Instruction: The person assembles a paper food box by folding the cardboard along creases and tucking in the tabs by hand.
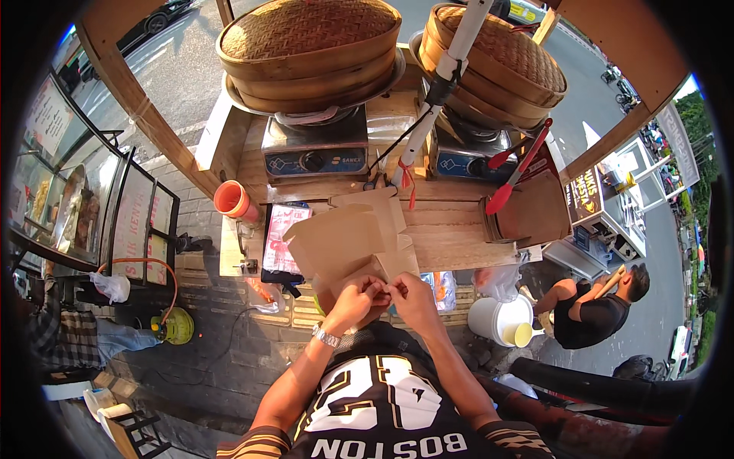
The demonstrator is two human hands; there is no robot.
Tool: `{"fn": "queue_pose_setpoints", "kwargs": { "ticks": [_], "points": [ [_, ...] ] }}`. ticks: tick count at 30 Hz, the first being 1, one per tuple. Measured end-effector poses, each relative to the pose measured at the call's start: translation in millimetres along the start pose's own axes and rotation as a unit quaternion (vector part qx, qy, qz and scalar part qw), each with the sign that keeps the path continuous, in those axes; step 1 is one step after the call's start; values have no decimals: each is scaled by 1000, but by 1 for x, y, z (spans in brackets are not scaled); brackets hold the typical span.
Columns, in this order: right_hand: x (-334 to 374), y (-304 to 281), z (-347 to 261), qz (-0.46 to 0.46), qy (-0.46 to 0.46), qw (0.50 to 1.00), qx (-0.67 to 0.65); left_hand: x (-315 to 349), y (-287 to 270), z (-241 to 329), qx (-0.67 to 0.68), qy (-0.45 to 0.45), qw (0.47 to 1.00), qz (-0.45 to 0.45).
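A brown cardboard food box (336, 237), partly folded with its flaps spread, is held in front of my body at the counter's near edge. My left hand (355, 301), with a metal watch on the wrist, pinches the box's near edge. Close beside it, my right hand (414, 297) has its fingers closed on the same edge near a corner. The fingertips of both hands almost meet. Beyond the box lies the wooden counter (443, 222), and a packet with red print (286, 239) lies to its left.
Two bamboo steamers (306, 57) (497, 65) stand on stoves at the back. A white pole (428, 115) rises between them. Stacked orange cups (235, 201) sit left; red-tipped tongs (524, 168) rest on cardboard boxes (539, 206) at right. A white bucket (497, 320) and a seated person (592, 310) are lower right.
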State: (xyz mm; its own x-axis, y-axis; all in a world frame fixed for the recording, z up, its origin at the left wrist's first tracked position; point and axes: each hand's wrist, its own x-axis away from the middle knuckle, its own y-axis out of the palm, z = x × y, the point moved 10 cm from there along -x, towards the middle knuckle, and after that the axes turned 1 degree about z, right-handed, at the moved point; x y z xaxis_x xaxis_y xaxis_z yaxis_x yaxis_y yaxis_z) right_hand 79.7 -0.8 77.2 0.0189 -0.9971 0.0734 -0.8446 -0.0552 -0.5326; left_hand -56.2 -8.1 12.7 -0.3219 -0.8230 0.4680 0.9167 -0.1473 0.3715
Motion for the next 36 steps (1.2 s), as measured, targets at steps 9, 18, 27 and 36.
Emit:
{"fn": "queue_pose_setpoints", "kwargs": {
  "ticks": [9, 18, 27, 36],
  "points": [
    [-5, -30, 39, 79, 14, 996, 28, 102, -31, 100, -373, 331, 810, 309],
    [-6, -25, 65, 36, 51, 988, -142, 35, -89, 16, -22, 101, 977, 186],
    [-3, -42, -10, 102, -37, 994, 21, 32, -58, 26, 136, 133, 980, 52],
    [-15, 18, -19, -23, 66, 944, -322, 32, -40, 31, 50, 148, 987, 37]
  ]
}}
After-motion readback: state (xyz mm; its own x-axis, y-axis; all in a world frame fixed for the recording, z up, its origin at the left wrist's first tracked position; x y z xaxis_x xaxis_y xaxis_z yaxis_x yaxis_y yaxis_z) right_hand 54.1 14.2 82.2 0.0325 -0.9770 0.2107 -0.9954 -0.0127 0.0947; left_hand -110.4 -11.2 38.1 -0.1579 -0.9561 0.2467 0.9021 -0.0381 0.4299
